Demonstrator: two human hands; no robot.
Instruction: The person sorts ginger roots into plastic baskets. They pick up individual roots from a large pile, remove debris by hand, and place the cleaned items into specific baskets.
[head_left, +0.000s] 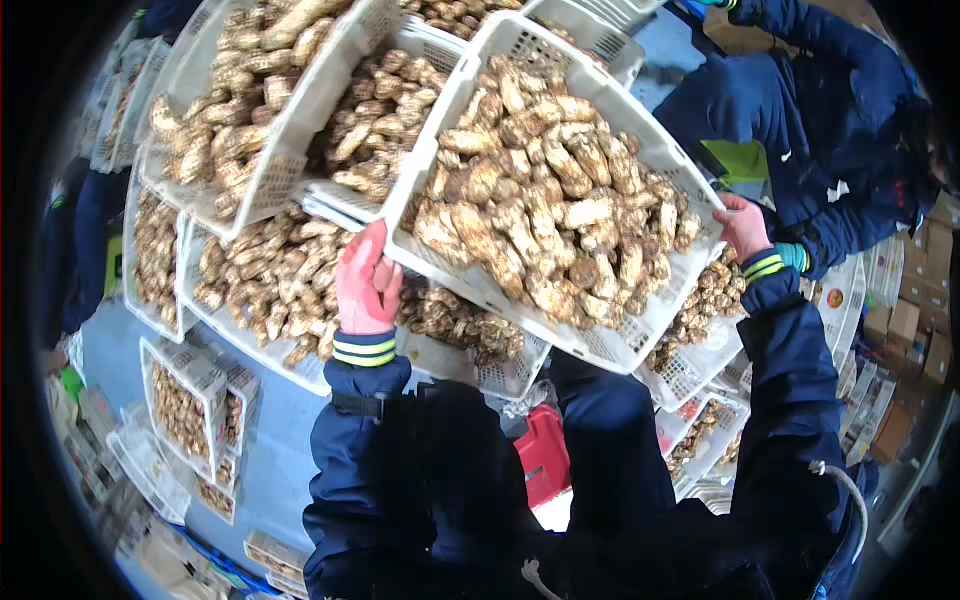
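Observation:
A white perforated plastic crate point(445, 255) heaped with brown-and-cream mushrooms point(565, 195), thick-stemmed and matsutake-like, is tilted in front of me. My left hand point(367, 280) grips its near left corner, fingers curled. At the right end, my right hand point(743, 227) is closed on the rim, the fingers partly hidden by the crate wall. Beneath and behind it are other crates of the same mushrooms, among them a tilted crate point(275, 185) at the upper left and a wide crate point(205, 285) below that one.
Stacked mushroom crates point(215, 400) stand on the blue floor point(110, 335) to the left. More crates point(705, 380) lie close by my right arm. A red plastic object point(543, 455) sits by my legs. A co-worker in dark blue point(740, 100) is at the upper right, near cardboard boxes point(905, 320).

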